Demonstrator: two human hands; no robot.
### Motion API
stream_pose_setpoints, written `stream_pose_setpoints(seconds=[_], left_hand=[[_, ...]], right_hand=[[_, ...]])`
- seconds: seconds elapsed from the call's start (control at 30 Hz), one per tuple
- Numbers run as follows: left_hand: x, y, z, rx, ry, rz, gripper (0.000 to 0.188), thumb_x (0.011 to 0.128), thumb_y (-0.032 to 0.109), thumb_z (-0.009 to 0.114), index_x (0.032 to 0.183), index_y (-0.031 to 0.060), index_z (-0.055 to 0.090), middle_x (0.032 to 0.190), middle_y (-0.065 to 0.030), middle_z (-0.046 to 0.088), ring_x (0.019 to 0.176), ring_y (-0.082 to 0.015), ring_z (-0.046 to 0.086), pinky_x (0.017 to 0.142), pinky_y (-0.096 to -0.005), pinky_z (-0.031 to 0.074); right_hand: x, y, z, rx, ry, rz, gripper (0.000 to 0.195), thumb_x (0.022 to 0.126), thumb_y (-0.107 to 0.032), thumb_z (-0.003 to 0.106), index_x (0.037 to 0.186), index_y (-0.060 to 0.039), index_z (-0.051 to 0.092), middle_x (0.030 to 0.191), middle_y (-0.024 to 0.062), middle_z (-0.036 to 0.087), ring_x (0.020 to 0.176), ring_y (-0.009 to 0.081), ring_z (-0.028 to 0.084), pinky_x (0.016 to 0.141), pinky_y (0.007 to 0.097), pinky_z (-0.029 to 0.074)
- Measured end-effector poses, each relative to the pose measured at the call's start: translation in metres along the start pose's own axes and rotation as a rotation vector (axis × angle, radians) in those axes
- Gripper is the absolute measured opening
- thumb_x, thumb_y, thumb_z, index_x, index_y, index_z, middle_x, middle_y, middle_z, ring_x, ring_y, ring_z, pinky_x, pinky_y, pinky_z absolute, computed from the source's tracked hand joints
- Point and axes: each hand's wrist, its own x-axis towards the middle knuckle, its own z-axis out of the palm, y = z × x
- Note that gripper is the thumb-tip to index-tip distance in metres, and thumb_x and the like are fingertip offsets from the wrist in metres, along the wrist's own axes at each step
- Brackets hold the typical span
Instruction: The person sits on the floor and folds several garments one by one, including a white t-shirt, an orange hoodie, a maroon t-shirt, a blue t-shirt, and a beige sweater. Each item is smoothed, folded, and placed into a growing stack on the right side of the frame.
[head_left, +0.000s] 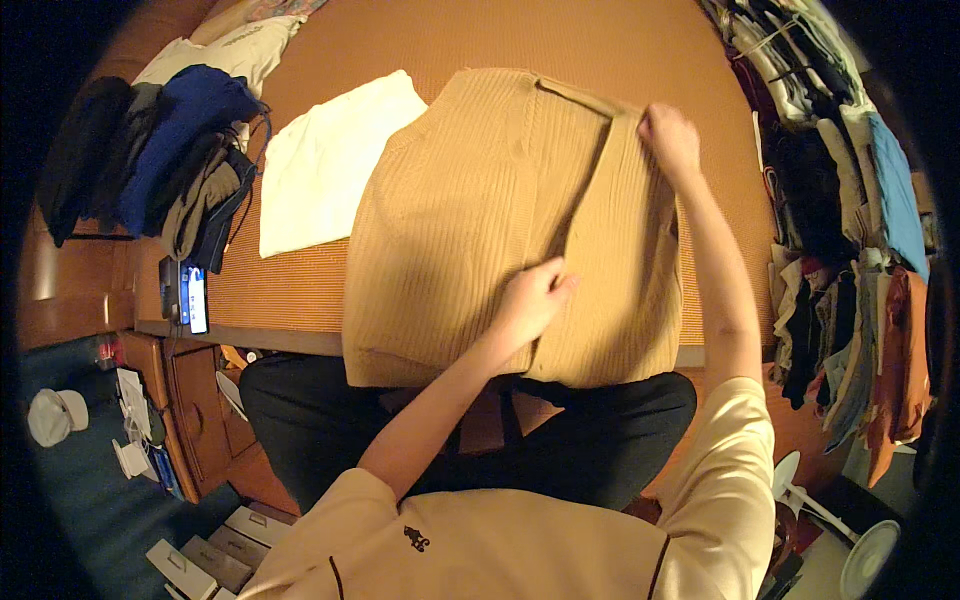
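A tan ribbed knit cardigan (450, 225) lies spread on the woven mat surface (645, 45) in front of me, its lower edge reaching over the near edge toward my lap. My left hand (532, 300) is closed at the front opening, near the middle; its fingertips seem to pinch the knit edge. My right hand (671, 139) grips the cardigan at its upper right corner, by the shoulder. The front panel on the right is partly parted from the rest, with a dark gap along it. A folded white garment (330, 165) lies to the left, its edge touching or under the cardigan.
Dark and blue clothes (180, 135) are heaped at the left, a pale garment (225, 56) behind them. A lit phone (197, 300) stands near the left front edge. Stacks of folded clothes (847, 187) line the right side. A white fan (870, 559) is at lower right.
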Motion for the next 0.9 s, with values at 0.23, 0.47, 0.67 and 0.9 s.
stream_pose_setpoints(seconds=[0.23, 0.47, 0.67, 0.9], left_hand=[[0.030, -0.036, -0.028, 0.071, 0.174, 0.000, 0.014, 0.094, 0.014, 0.054, 0.100, 0.0019, 0.055, 0.067, -0.0045, 0.060, 0.054, -0.0131, 0.056, 0.048, -0.0287, 0.044], [-0.031, -0.048, -0.069, 0.217, 0.295, 0.094, 0.036, 0.090, 0.018, 0.057, 0.121, 0.0023, 0.049, 0.107, -0.0164, 0.059, 0.099, -0.0296, 0.057, 0.085, -0.0393, 0.045], [-0.141, -0.103, -0.161, 0.781, 0.585, -0.264, 0.058, 0.081, 0.034, 0.069, 0.124, -0.0001, 0.049, 0.119, -0.0180, 0.055, 0.105, -0.0285, 0.054, 0.091, -0.0392, 0.043], [-0.193, -0.117, -0.162, -0.285, 0.386, -0.370, 0.036, 0.086, 0.025, 0.067, 0.110, -0.0008, 0.060, 0.099, -0.0035, 0.065, 0.091, -0.0108, 0.058, 0.079, -0.0256, 0.045]], right_hand=[[0.047, 0.028, 0.018, 0.048, 0.151, 0.076, 0.030, 0.093, -0.037, 0.050, 0.115, -0.0175, 0.056, 0.114, 0.0049, 0.059, 0.110, 0.0264, 0.053, 0.086, 0.0469, 0.047], [-0.068, -0.018, 0.009, 0.646, 0.089, 0.244, 0.058, 0.087, -0.035, 0.062, 0.137, -0.0129, 0.042, 0.131, 0.0194, 0.046, 0.125, 0.0355, 0.041, 0.104, 0.0441, 0.035], [-0.279, -0.010, 0.002, 0.879, 0.104, 0.699, 0.068, 0.082, -0.027, 0.071, 0.136, 0.0007, 0.039, 0.128, 0.0194, 0.044, 0.120, 0.0281, 0.044, 0.102, 0.0378, 0.036], [-0.402, -0.091, -0.037, 1.264, 0.178, 1.226, 0.069, 0.081, -0.028, 0.075, 0.130, -0.0048, 0.032, 0.108, 0.0075, 0.051, 0.103, 0.0187, 0.048, 0.094, 0.0352, 0.038]])
